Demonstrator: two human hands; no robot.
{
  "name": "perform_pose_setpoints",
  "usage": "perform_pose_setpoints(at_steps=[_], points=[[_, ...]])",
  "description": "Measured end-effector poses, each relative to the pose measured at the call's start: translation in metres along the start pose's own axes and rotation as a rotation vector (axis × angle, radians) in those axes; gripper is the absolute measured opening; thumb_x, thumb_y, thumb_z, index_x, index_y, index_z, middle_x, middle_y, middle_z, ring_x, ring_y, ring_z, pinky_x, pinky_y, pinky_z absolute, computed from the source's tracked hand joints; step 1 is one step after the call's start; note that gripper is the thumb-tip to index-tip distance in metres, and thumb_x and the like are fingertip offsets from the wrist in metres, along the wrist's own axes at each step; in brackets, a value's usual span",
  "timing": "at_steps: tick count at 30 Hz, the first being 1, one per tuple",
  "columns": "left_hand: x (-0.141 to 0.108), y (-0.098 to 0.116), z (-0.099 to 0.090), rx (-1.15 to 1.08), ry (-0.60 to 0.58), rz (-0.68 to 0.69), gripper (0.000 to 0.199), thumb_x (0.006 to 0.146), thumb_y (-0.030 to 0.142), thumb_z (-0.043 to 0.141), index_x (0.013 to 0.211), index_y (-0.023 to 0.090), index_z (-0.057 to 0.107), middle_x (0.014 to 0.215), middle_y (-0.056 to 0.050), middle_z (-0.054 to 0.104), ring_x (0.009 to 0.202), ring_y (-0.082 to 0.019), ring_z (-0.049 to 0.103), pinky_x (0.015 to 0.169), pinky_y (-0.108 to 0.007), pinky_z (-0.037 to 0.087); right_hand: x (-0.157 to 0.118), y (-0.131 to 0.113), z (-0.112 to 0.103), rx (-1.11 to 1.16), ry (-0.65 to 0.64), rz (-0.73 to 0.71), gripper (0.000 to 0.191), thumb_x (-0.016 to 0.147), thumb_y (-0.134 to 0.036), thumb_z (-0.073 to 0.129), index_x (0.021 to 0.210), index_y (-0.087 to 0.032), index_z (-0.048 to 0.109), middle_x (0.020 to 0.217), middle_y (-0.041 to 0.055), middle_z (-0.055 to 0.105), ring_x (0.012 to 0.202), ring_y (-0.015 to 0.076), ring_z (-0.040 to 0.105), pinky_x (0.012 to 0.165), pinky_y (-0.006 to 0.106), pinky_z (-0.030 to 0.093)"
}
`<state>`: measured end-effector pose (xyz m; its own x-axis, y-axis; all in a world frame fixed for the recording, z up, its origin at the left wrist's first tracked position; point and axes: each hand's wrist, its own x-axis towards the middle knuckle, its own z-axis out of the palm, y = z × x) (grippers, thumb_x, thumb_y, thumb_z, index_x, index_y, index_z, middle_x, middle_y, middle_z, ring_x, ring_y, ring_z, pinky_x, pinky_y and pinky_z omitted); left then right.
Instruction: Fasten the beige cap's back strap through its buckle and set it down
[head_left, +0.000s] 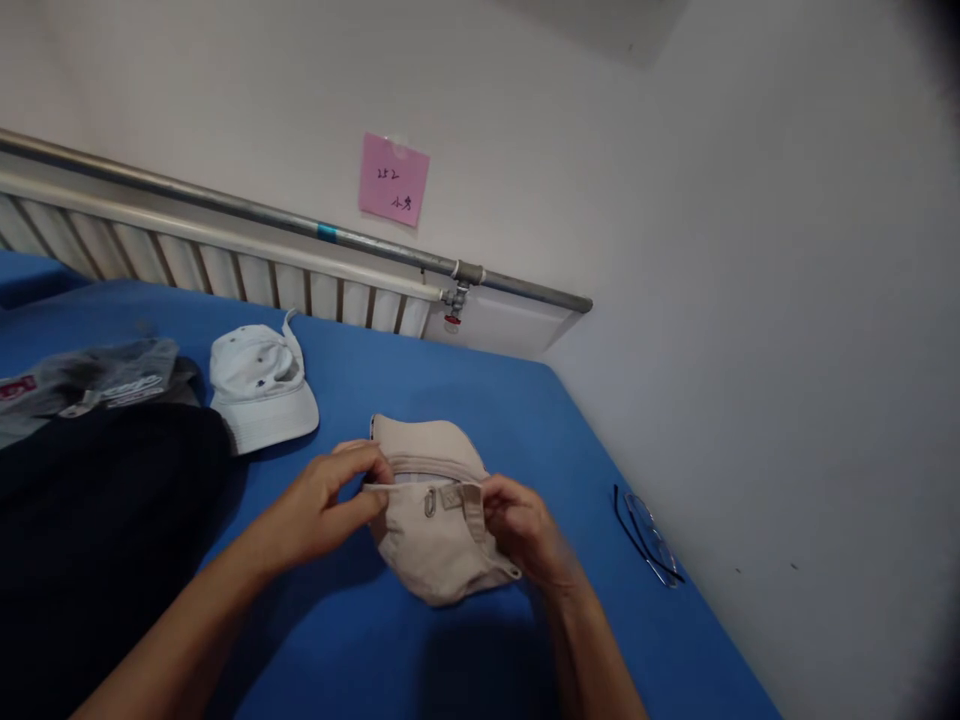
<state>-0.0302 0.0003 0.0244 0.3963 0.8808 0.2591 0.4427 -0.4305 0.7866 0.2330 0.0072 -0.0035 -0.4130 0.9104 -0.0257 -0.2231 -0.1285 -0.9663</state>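
A beige baseball cap [431, 545] is between my two hands over the blue surface, its brim pointing away from me and its inside partly showing. My left hand [341, 500] grips the cap's left edge, thumb outside and fingers tucked toward the inside. On the right edge, by the strap, the fingers of my right hand [525, 525] are curled closed on the fabric. A small metal buckle and a label show on the cap's near side. Further left on the surface lies a white cap [262, 385] with its brim toward me.
Dark cloth [112, 510] and a clear plastic bag [127, 375] lie at the left. Folded eyeglasses [651, 540] rest near the right edge of the blue surface [420, 380]. A radiator [225, 270], a metal pipe [262, 215] and a pink note [394, 180] are along the wall.
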Motion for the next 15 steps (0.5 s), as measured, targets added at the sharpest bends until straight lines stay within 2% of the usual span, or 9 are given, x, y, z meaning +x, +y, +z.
perform_pose_setpoints(at_steps=[4,6,8,11,13,15], points=[[-0.003,-0.006,-0.008,-0.048,-0.015,-0.053,0.015,0.083,0.028,0.047,0.074,0.02,0.055,0.081,-0.002,0.063,0.091,-0.023,0.056,0.085,-0.034,0.044,0.002,-0.007,-0.005,0.013,0.238,-0.352,0.016,0.074,-0.034,0.062,0.077,-0.024,0.073,0.08,0.0023,0.072,0.075,0.017,0.063,0.077,0.032,0.048],[-0.005,-0.008,-0.012,-0.071,-0.032,-0.041,0.015,0.084,0.028,0.046,0.075,0.02,0.055,0.081,-0.002,0.063,0.094,-0.023,0.057,0.084,-0.033,0.044,0.002,-0.009,-0.009,-0.146,0.355,-0.417,0.013,0.075,-0.029,0.061,0.077,-0.025,0.074,0.086,0.0026,0.072,0.089,0.0195,0.064,0.088,0.034,0.046],[-0.007,-0.008,-0.016,-0.067,-0.103,-0.02,0.016,0.085,0.031,0.049,0.081,0.019,0.059,0.085,-0.003,0.064,0.096,-0.024,0.057,0.084,-0.031,0.045,0.002,-0.009,-0.012,-0.364,0.378,-0.379,0.014,0.074,-0.022,0.061,0.078,-0.025,0.074,0.095,0.0039,0.073,0.101,0.0217,0.062,0.095,0.037,0.043],[-0.006,-0.003,-0.018,-0.029,-0.296,0.041,0.02,0.084,0.036,0.058,0.093,0.021,0.065,0.095,-0.003,0.066,0.096,-0.024,0.058,0.082,-0.029,0.046,0.003,-0.006,-0.013,-0.588,0.326,-0.302,0.015,0.073,-0.02,0.061,0.08,-0.025,0.074,0.111,0.0059,0.069,0.11,0.0233,0.059,0.097,0.039,0.04],[-0.005,0.001,-0.017,-0.029,-0.415,0.105,0.019,0.084,0.037,0.061,0.092,0.021,0.068,0.094,-0.003,0.068,0.096,-0.023,0.059,0.085,-0.029,0.045,0.005,-0.002,-0.012,-0.62,0.338,-0.226,0.015,0.073,-0.023,0.062,0.085,-0.024,0.073,0.112,0.0057,0.066,0.107,0.0221,0.058,0.091,0.036,0.042],[-0.004,0.004,-0.014,-0.046,-0.486,0.162,0.019,0.087,0.037,0.059,0.088,0.021,0.069,0.089,-0.002,0.068,0.095,-0.023,0.059,0.09,-0.03,0.044,0.007,0.003,-0.011,-0.54,0.339,-0.092,0.02,0.073,-0.025,0.062,0.091,-0.024,0.07,0.101,0.0032,0.067,0.091,0.0185,0.059,0.078,0.031,0.044]])
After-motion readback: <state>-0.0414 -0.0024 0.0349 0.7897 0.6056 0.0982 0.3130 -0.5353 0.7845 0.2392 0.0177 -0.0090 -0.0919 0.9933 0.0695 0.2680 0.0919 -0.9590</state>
